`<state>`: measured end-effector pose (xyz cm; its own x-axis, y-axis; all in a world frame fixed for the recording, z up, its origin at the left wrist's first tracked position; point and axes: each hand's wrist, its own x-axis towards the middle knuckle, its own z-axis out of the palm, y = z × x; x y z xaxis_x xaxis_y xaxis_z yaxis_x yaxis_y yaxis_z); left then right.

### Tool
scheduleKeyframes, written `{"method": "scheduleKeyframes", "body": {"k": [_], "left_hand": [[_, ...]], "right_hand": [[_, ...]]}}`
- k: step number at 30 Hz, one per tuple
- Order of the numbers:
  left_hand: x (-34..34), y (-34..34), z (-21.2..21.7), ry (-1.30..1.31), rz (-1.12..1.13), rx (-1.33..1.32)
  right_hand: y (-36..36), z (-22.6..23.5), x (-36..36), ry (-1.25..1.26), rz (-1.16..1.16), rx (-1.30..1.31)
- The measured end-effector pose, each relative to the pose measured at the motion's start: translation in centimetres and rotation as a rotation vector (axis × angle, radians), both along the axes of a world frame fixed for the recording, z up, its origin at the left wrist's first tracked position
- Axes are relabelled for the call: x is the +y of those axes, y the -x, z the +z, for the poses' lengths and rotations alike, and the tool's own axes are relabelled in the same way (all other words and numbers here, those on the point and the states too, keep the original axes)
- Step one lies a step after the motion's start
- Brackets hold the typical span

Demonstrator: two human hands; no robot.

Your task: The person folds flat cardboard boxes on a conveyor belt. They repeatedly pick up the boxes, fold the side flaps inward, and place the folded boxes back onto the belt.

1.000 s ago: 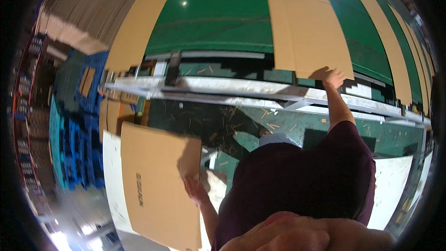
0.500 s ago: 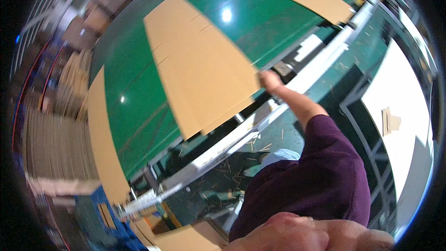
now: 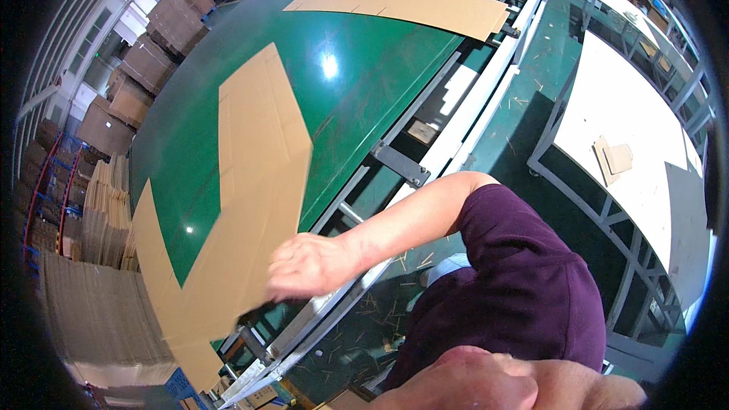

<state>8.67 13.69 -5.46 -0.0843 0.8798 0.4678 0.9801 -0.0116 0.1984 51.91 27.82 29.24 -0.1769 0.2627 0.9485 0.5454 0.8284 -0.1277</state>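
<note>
Bright glare marks the belt (image 3: 372,99) between 11 and 12 o'clock, with a fainter spot between 8 and 9. The table (image 3: 630,99) is brightly lit between 2 and 3, shadowed at 3; dark shadow lies on the floor (image 3: 531,137) beside it. The right hand (image 3: 307,264), toward 7, is slightly blurred. Fisheye distortion bows the table's edges; black fills the corners.
</note>
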Motion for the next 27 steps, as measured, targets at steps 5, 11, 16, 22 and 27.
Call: {"method": "scheduleKeyframes", "body": {"k": [5, 11, 16, 22, 27], "left_hand": [[0.4, -0.2, 0.1, 0.003, 0.012, -0.003], [0.3, 0.1, 0.2, -0.009, 0.043, -0.002], [-4.8, 2.2, 0.3, 0.006, 0.179, 0.005], [-15.9, 6.9, 1.6, 0.048, 0.346, -0.001], [-14.8, 5.3, 4.6, 0.213, 0.47, -0.028]], "right_hand": [[-6.7, 11.2, 2.3, -0.109, -0.242, 0.639], [-17.4, -9.3, 15.4, 0.568, -0.911, 0.768], [-12.5, -31.3, 11.4, 1.798, -0.871, 0.612], [-8.1, -29.5, 10.9, 1.709, 0.641, 1.436], [4.5, -20.1, 10.6, 1.569, 0.819, 1.003]]}}
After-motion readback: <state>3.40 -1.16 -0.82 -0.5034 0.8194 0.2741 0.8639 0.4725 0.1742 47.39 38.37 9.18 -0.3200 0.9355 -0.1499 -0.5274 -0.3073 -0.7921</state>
